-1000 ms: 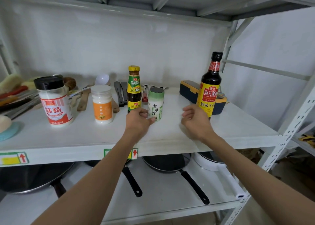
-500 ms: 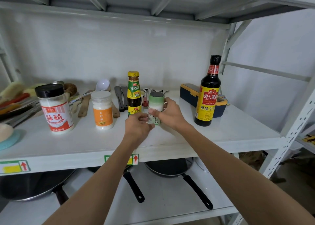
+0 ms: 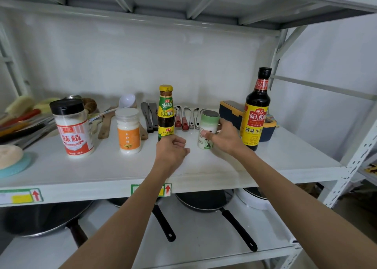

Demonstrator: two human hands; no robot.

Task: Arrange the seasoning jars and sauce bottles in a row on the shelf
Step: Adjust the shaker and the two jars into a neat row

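Note:
On the white shelf (image 3: 285,162) stand, from left to right, a black-lidded MSG jar (image 3: 73,128), a white sugar jar with an orange label (image 3: 128,130), a yellow-capped oyster sauce bottle (image 3: 166,111), a green-topped salt jar (image 3: 208,126) and a tall soy sauce bottle (image 3: 256,109). My right hand (image 3: 224,136) grips the salt jar from its right side, upright on the shelf. My left hand (image 3: 171,149) hovers loosely curled in front of the oyster sauce bottle, holding nothing.
Spatulas, spoons and ladles (image 3: 183,118) lie at the back of the shelf. A navy and yellow box (image 3: 230,110) sits behind the soy sauce bottle. Brushes and utensils (image 3: 18,115) crowd the far left. Frying pans (image 3: 206,203) rest on the lower shelf.
My right hand came from the shelf front, took hold of the salt jar and shifted it to the right, away from the oyster sauce bottle. My left hand let go of it.

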